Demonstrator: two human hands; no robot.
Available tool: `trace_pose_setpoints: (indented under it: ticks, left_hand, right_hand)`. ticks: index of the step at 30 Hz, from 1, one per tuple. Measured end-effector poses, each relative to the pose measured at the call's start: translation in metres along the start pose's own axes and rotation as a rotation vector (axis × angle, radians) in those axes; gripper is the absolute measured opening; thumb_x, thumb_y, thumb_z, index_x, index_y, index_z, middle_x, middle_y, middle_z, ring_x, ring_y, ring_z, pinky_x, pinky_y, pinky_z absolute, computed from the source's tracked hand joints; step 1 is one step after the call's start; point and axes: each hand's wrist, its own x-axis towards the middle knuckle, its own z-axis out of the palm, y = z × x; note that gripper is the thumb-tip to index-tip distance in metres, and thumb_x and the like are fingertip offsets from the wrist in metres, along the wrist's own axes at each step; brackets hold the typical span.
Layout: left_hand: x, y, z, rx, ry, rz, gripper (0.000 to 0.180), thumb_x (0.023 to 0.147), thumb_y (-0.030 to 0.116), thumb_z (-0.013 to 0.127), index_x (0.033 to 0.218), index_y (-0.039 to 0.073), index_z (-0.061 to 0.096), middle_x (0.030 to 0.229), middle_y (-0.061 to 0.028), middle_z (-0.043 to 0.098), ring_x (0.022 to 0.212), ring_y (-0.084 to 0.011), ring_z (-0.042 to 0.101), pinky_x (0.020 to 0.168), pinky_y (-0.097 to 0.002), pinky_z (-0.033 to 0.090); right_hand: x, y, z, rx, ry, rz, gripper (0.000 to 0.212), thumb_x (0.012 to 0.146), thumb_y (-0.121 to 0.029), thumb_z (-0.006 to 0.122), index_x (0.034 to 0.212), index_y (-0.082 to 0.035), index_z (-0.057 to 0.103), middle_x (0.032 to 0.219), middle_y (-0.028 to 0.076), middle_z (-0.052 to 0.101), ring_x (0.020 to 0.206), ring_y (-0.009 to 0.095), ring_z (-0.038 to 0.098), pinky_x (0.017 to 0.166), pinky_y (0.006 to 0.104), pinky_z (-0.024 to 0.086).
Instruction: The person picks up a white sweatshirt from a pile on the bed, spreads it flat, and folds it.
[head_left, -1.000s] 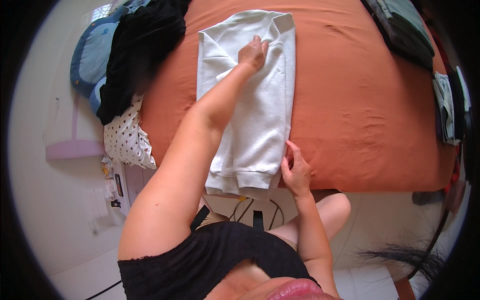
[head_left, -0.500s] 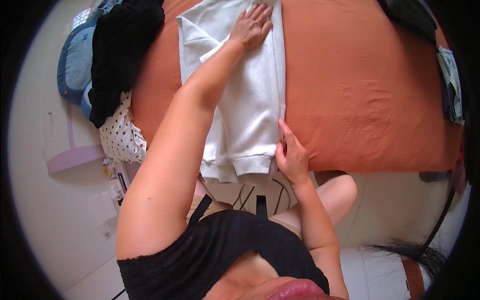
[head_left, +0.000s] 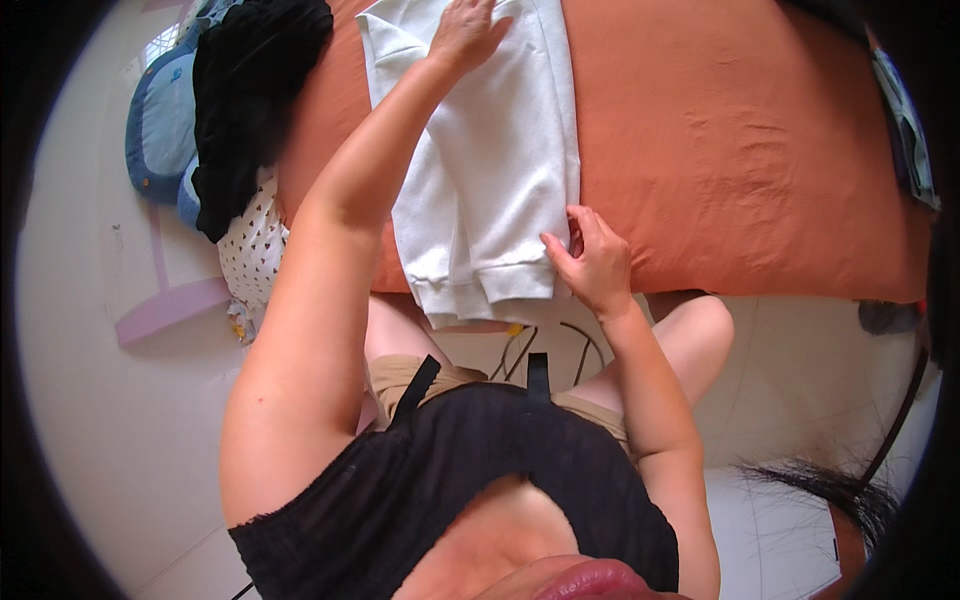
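Observation:
A white sweatshirt-like garment (head_left: pixel 500 170) with ribbed bands lies folded lengthwise on an orange-covered bed (head_left: pixel 700 180). Its ribbed near end hangs slightly past the bed's near edge. At the far end, my left hand (head_left: pixel 468 38) rests on the cloth, thumb spread; its fingertips are partly cut off by the picture's upper border. My right hand (head_left: pixel 602 265) is by the near right corner, beside the ribbed band. Its fingers are bent and apart from the thumb, the thumb reaching to the garment's edge. No cloth shows pinched there.
Black clothing (head_left: pixel 250 110) is heaped at the bed's left side, against a blue cushion (head_left: pixel 160 130) and a white fabric with small dark prints (head_left: pixel 250 245). Folded clothes (head_left: pixel 900 130) lie at the far right edge. My knees are under the bed's near edge.
My left hand has slid farther away and a little left over the garment. My right hand's fingers have bent more at its edge. The whole view has shifted slightly.

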Motion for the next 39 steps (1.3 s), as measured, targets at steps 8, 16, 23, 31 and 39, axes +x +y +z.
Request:
trace_pose_setpoints:
  ticks: [8,16,23,31,39]
  left_hand:
    - [-0.121,-0.02,0.01,0.326,0.058,0.247,0.048,0.093,0.036,0.04,0.139,0.025,0.032,0.143,-0.004,0.032,0.134,-0.0205,0.025,0.11,-0.0441,0.013]
    - [-0.123,-0.039,0.015,0.273,-0.151,0.072,0.054,0.092,0.045,0.036,0.141,0.025,0.025,0.148,-0.0052,0.021,0.137,-0.0213,0.015,0.112,-0.0428,0.011]
    - [-0.176,0.028,-0.004,0.038,0.103,0.141,0.051,0.083,0.02,0.061,0.127,0.005,0.042,0.133,-0.015,0.043,0.128,-0.0306,0.034,0.107,-0.0422,0.027]
    - [-0.288,0.092,-0.006,-0.082,-0.137,0.03,0.046,0.086,0.023,0.053,0.128,0.007,0.044,0.136,-0.0158,0.039,0.129,-0.0315,0.033,0.107,-0.0467,0.021]
    - [-0.256,0.081,0.008,0.04,0.097,-0.07,0.054,0.085,0.021,0.054,0.134,0.005,0.036,0.14,-0.0151,0.033,0.133,-0.0302,0.026,0.108,-0.0444,0.016]
  right_hand:
    - [-0.012,-0.005,0.005,0.024,-0.122,-0.002,0.064,0.076,-0.022,0.064,0.132,-0.006,0.036,0.078,0.019,0.063,0.066,0.036,0.061,0.061,0.0412,0.048]
    - [-0.012,0.004,0.01,0.201,-0.211,-0.031,0.037,0.079,-0.017,0.058,0.116,-0.011,0.057,0.078,0.021,0.061,0.065,0.034,0.059,0.064,0.0386,0.047]
    - [-0.01,0.007,0.006,0.226,-0.166,-0.063,0.039,0.078,-0.02,0.059,0.116,-0.008,0.056,0.085,0.021,0.062,0.066,0.033,0.06,0.066,0.0369,0.048]
    - [-0.008,0.003,0.003,0.563,-0.432,0.224,0.043,0.079,-0.02,0.06,0.12,-0.006,0.053,0.091,0.016,0.064,0.068,0.023,0.06,0.068,0.0308,0.049]
    - [-0.008,0.019,0.008,0.196,-0.292,-0.11,0.046,0.077,-0.022,0.058,0.119,-0.005,0.053,0.1,0.021,0.062,0.088,0.036,0.061,0.08,0.0397,0.047]
